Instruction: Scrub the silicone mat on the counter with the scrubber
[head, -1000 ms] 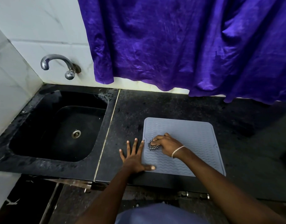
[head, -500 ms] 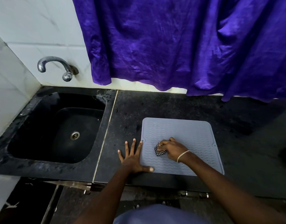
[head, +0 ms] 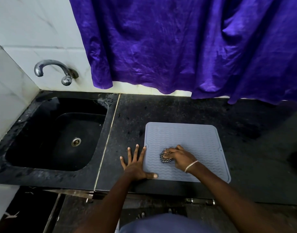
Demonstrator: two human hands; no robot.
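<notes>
A grey-blue silicone mat (head: 191, 138) with a wavy ribbed surface lies flat on the black counter (head: 178, 110), near its front edge. My right hand (head: 179, 158), with a bracelet on the wrist, presses a small black-and-white checked scrubber (head: 163, 158) onto the mat's left-centre area; most of the scrubber is hidden under my fingers. My left hand (head: 137, 163) lies flat with fingers spread at the mat's left edge, thumb and a fingertip resting on the mat and the palm on the counter.
A black sink (head: 60, 137) with a metal drain sits left of the mat, past a pale seam. A chrome tap (head: 60, 71) juts from the white tiled wall. A purple curtain (head: 186, 47) hangs over the counter's back edge.
My right hand has slid the scrubber rightward and slightly toward me, from the mat's left edge into its left-centre area. My left hand stays flat at the mat's left edge.
</notes>
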